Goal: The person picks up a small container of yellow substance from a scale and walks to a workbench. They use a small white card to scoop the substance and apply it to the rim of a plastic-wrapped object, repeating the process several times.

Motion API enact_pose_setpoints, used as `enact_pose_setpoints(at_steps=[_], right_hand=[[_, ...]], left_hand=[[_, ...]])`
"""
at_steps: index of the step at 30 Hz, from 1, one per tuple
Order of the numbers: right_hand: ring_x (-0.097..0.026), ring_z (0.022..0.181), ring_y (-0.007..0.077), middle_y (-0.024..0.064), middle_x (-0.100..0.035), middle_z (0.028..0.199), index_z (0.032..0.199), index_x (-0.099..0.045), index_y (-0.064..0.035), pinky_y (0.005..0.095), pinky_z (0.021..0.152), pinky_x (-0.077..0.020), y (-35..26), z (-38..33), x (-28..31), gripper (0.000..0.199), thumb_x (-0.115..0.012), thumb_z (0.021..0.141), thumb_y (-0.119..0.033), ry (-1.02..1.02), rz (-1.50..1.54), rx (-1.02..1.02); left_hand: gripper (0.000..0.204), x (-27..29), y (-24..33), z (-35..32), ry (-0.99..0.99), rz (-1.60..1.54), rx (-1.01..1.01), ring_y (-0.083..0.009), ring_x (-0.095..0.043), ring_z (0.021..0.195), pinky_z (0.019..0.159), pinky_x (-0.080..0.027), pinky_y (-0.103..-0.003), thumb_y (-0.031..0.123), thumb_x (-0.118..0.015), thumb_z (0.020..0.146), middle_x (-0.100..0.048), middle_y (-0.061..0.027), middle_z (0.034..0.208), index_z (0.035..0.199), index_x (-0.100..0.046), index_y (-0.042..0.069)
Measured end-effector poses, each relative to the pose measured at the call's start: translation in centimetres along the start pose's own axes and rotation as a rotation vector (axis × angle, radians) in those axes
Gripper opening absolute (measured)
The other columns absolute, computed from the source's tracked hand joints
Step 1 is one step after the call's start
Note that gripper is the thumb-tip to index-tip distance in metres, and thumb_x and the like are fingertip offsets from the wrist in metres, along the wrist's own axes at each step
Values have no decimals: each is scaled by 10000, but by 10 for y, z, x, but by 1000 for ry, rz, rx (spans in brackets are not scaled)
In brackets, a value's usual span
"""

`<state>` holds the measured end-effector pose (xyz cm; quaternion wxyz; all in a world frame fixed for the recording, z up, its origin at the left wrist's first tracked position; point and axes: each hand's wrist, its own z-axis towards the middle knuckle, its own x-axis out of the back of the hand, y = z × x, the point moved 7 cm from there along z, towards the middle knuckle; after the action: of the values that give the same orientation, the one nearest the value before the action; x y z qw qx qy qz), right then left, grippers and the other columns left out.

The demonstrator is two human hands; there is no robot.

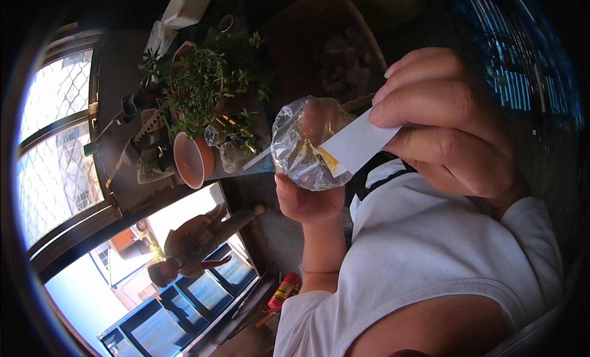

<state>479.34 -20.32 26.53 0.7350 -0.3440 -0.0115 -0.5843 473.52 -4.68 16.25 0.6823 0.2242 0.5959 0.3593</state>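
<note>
Potted plant [206, 89], terracotta bowl [192, 160] crowd left; right side open.

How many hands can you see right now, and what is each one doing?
2. The left hand holds a clear plastic bag from below at centre. The right hand, upper right, pinches a white paper strip whose tip reaches into the bag.

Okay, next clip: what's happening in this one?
A person is working with both bare hands close to the camera. The left hand cups a crumpled clear plastic bag with something yellowish inside. The right hand pinches a white paper strip whose yellow-stained end pokes into the bag's opening. Behind them, a cluttered table holds a leafy green plant, a terracotta pot lying on its side, and a hand saw. Another person shows through the window.
</note>
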Motion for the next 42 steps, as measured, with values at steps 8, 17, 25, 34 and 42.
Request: enact_pose_setpoints(at_steps=[8, 17, 25, 34, 42], right_hand=[[-592, 810, 265, 150, -592, 906, 758, -564, 25, 376, 723, -511, 13, -12, 0, 227, -727, 606, 69, 72, -136, -83], [-578, 797, 266, 142, -587, 892, 732, -569, 35, 385, 711, -502, 8, -4, -13, 190, -704, 600, 47, 78, -88, -46], [-571, 791, 264, 147, -581, 879, 716, -563, 41, 409, 723, -491, 8, 0, -21, 152, -674, 615, 17, 107, -105, -3], [-602, 789, 256, 168, -596, 898, 774, -557, 12, 317, 641, -515, 12, 4, -13, 249, -731, 605, 69, 162, 46, -77], [-639, 847, 245, 198, -622, 997, 801, -550, -21, 277, 666, -526, 31, -6, -8, 311, -786, 601, 5, 133, -41, -206]], left_hand=[[754, 9, 1, -3, 231, -52, -9, -353, -274, 1334, 1087, -217, -502, 501, -471, 860, -299, -146, 1445, 1414, -251, 40], [766, 9, 1, 0, 116, 161, -112, -322, -387, 1261, 1051, -297, -439, 503, -401, 836, -393, -209, 1353, 1366, -303, -41], [646, 9, 11, -5, 203, 317, -159, -329, -471, 1181, 1015, -358, -442, 354, -512, 839, -457, -220, 1276, 1316, -351, -52], [675, 18, 4, -3, 238, 294, -87, -312, -419, 1233, 1032, -338, -448, 409, -532, 859, -411, -181, 1338, 1344, -325, -12], [687, 34, -1, -4, 157, -282, -56, -306, -302, 1322, 1094, -240, -483, 305, -629, 832, -284, -151, 1439, 1389, -306, 66]])
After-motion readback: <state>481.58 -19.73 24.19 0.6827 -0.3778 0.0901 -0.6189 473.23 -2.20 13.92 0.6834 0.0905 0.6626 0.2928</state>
